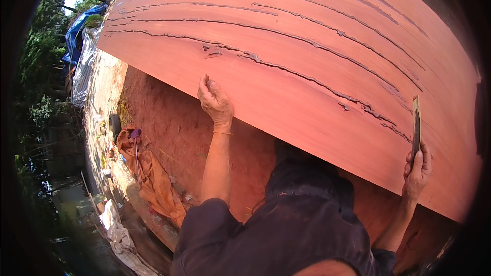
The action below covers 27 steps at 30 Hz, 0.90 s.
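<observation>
Fingers of the right hand (418, 169) hold the lower end of a narrow, flat strip (417, 125) over the right part of the reddish wooden slab (286, 92). The left hand (216, 103), fingers half curled, is at the slab's near edge; any contact or grip I cannot tell. Dark cracks (312, 44) run along the slab; orange cloth (154, 176) lies left of its near edge.

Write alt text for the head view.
A person's right hand holds a narrow flat strip over a large reddish board lined with dark cracks. The loosely curled left hand is at the board's near edge. Orange cloth lies lower left.
</observation>
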Each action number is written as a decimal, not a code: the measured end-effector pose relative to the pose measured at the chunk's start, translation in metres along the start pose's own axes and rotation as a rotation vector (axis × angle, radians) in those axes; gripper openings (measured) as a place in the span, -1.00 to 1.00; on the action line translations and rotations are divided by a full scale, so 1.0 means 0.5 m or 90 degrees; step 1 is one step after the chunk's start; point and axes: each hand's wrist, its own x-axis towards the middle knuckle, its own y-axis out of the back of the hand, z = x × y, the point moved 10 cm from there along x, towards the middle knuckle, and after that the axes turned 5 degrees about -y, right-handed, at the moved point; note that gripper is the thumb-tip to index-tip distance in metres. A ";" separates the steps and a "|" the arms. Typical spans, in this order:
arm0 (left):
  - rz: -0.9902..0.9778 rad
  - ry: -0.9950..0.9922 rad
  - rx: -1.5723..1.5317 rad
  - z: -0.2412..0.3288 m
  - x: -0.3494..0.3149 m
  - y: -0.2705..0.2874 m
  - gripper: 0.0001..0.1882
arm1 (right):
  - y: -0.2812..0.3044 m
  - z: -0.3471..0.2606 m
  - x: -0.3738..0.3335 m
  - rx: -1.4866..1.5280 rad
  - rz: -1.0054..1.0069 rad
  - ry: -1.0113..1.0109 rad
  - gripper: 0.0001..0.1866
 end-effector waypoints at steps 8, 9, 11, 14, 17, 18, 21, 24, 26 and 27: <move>-0.046 -0.099 -0.059 -0.013 0.023 0.030 -0.52 | -0.649 -0.043 -0.125 -0.065 -0.442 -0.189 -0.58; -0.036 -0.112 -0.056 -0.028 0.040 0.043 -0.52 | -0.701 -0.051 -0.125 -0.069 -0.449 -0.205 -0.56; -0.023 -0.111 -0.054 -0.080 0.084 0.069 -0.52 | -0.775 -0.071 -0.120 -0.094 -0.448 -0.233 -0.55; -0.020 -0.120 -0.021 -0.159 0.158 0.083 -0.51 | -0.866 -0.127 -0.078 -0.215 -0.476 -0.156 -0.54; -0.005 -0.136 -0.004 -0.205 0.201 0.078 -0.51 | -0.933 -0.166 -0.036 -0.287 -0.478 -0.104 -0.51; -0.013 -0.125 -0.023 -0.216 0.206 0.070 -0.51 | -0.952 -0.172 -0.024 -0.306 -0.483 -0.099 -0.51; -0.027 -0.101 -0.052 -0.234 0.211 0.050 -0.52 | -0.992 -0.172 -0.003 -0.343 -0.488 -0.128 -0.49; -0.029 -0.111 -0.045 -0.233 0.211 0.046 -0.53 | -1.008 -0.178 0.016 -0.360 -0.480 -0.134 -0.49; -0.024 -0.115 -0.061 -0.233 0.215 0.047 -0.54 | -1.007 -0.181 0.031 -0.378 -0.466 -0.139 -0.49; -0.024 -0.121 -0.059 -0.232 0.216 0.046 -0.54 | -1.009 -0.185 0.033 -0.380 -0.471 -0.124 -0.50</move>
